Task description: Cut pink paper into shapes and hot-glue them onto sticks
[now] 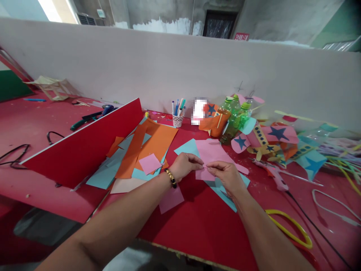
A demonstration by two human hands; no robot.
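Nearest on the smooth red tabletop [191, 222], a flat pink paper square [172, 200] lies partly hidden behind the left wrist. Just beyond, the left hand [183, 165] and right hand [228, 177] nearly meet, each pinching thumb to forefinger at a small pink paper piece [205, 174], a two-sided grip that would steady its edge; whether it joins the larger pink paper sheet [213, 150] there cannot be told. Light-blue paper [187, 147] sticks out from beneath that sheet. To the left, orange paper sheets [162, 137] overlap beside an upright red board [113, 146], which likely bounds the pile. To the right, a pink pistol-shaped glue gun [278, 178] lies handle nearward, apparently for easy reach. Farther, green plastic bottles [235, 116] and a white patterned cup [177, 121] of pens stand near the white partition [126, 67], seemingly out of the hands' way.
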